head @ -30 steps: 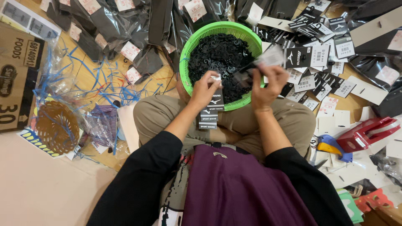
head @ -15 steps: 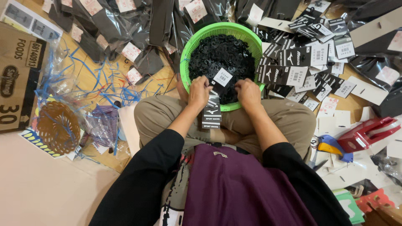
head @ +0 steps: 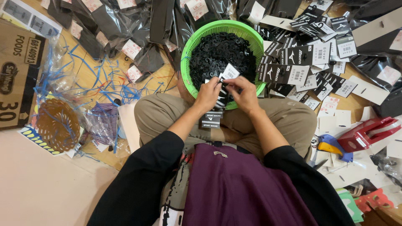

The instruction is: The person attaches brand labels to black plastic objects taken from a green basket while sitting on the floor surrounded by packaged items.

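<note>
The left hand [head: 208, 95] and the right hand [head: 246, 95] met over the near rim of the green basket [head: 188, 54]. Both pinched a black-and-white card label [head: 226, 79] between thumb and fingertips; its white corner stood up just beyond the fingers. The lower part of the label was covered by the hands, so the exact contact points could not be made out. Directly below the grip, a short stack of black labels [head: 210, 120] lay in the lap, its upper end hidden under the left hand. Beyond the grip, the basket held a heap of small black hooks [head: 217, 52]; single pieces were too small to tell apart. To the right of the grip lay scattered printed cards [head: 312, 58], some cut off by the frame edge. Farther right, a red tool [head: 368, 133] was partly covered.
</note>
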